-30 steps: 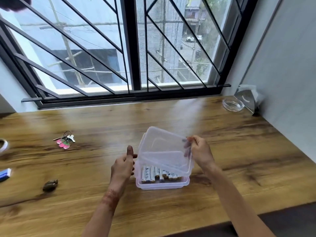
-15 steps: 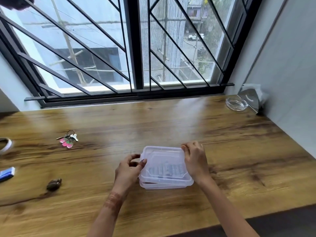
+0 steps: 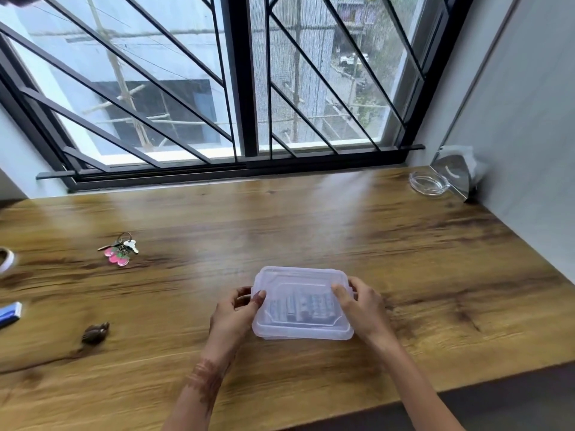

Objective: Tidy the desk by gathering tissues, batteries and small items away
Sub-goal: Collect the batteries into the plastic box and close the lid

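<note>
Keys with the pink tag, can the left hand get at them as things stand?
Probably, once it lets go: the left hand grips the box, but only bare desk lies between it and the keys.

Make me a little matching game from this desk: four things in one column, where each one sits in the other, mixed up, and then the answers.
Things
1. bunch of keys
2. plastic box
3. glass dish
4. blue item

Places
a. far right corner of the desk
b. gripped between the left hand and the right hand
c. cut off by the left edge of the picture
d. left of the middle, wholly in view

Pairs: 1-d, 2-b, 3-a, 4-c.
</note>
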